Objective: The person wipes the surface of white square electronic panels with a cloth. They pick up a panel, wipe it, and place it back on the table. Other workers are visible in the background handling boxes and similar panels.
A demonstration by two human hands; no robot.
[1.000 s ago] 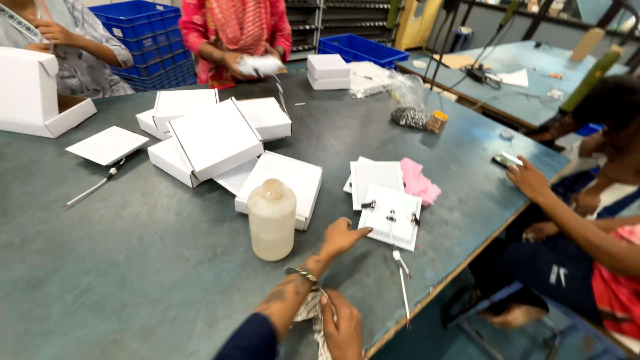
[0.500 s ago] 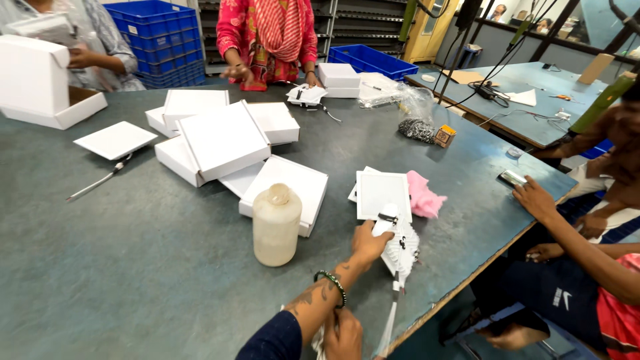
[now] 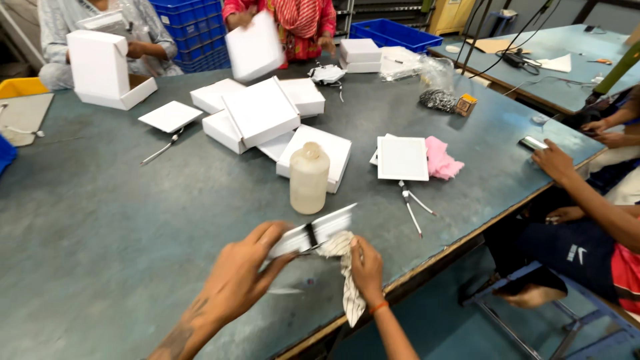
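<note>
Fingers of your left hand (image 3: pixel 243 273) are clamped on the near end of a flat white panel (image 3: pixel 313 231) with a dark clip, holding it tilted above the table (image 3: pixel 113 220) at its near edge. Your right hand (image 3: pixel 365 261) has its fingers closed on a striped cloth (image 3: pixel 347 287), pressed against the underside of the panel, with the rest of the cloth hanging down past the table's edge. Just beyond the panel stands a pale plastic bottle (image 3: pixel 309 179), upright, touching nothing you hold. Behind it lie several white boxes (image 3: pixel 263 113) in a loose stack. To the right sits another white square panel (image 3: pixel 403 159) with a pink cloth (image 3: pixel 441 160) beside it. Across the table, other people handle white boxes; one more person's hand (image 3: pixel 553 160) rests on the right edge.
</note>
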